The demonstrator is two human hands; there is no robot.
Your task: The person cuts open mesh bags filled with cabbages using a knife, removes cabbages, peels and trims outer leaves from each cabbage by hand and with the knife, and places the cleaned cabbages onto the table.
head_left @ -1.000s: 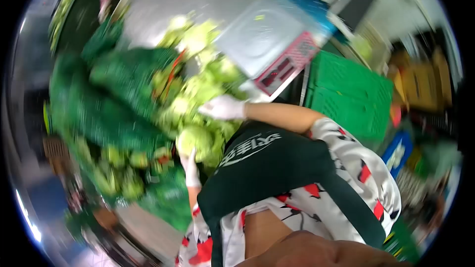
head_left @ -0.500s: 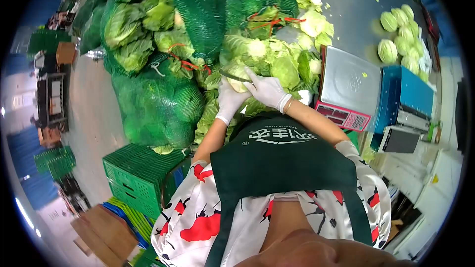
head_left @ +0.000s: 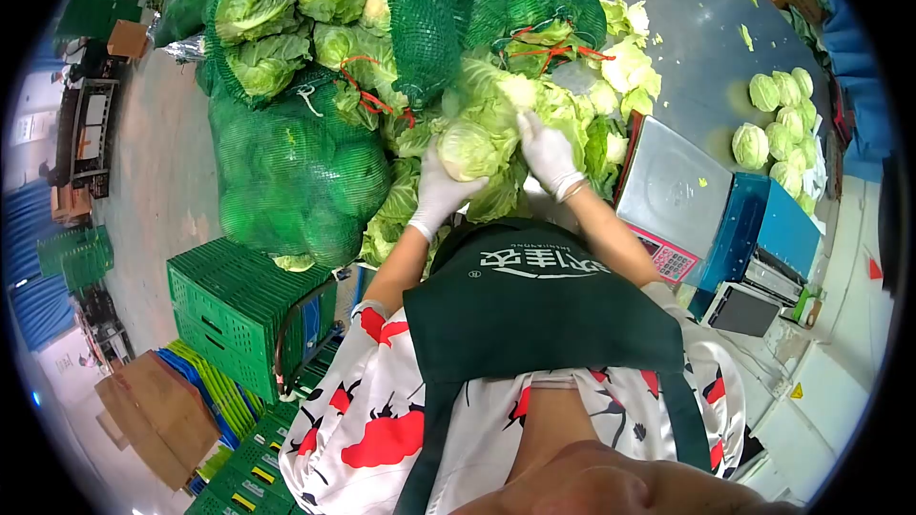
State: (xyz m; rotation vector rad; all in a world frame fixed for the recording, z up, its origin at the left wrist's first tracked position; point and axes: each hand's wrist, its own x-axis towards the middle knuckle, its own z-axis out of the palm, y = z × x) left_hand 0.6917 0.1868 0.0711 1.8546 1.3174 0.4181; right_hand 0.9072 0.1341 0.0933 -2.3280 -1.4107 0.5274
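My gloved left hand (head_left: 441, 193) is wrapped around the lower left side of a pale green cabbage (head_left: 469, 149). Just right of that cabbage, my gloved right hand (head_left: 551, 154) has its fingers drawn together against loose cabbage leaves (head_left: 498, 91), which look blurred. What sits inside the right fingers is hidden, and no knife blade shows now. More outer leaves lie under and around both hands.
Green mesh sacks (head_left: 296, 176) of cabbages crowd the left and far side. To the right are a scale (head_left: 673, 181), a blue box (head_left: 787, 229) and several trimmed cabbages (head_left: 750, 146). Stacked green crates (head_left: 224, 324) stand at lower left.
The dark curved blade seen across the cabbage is out of sight. My right hand has moved right, away from the cabbage, to the leaves. My left hand still holds the cabbage; the view has shifted slightly.
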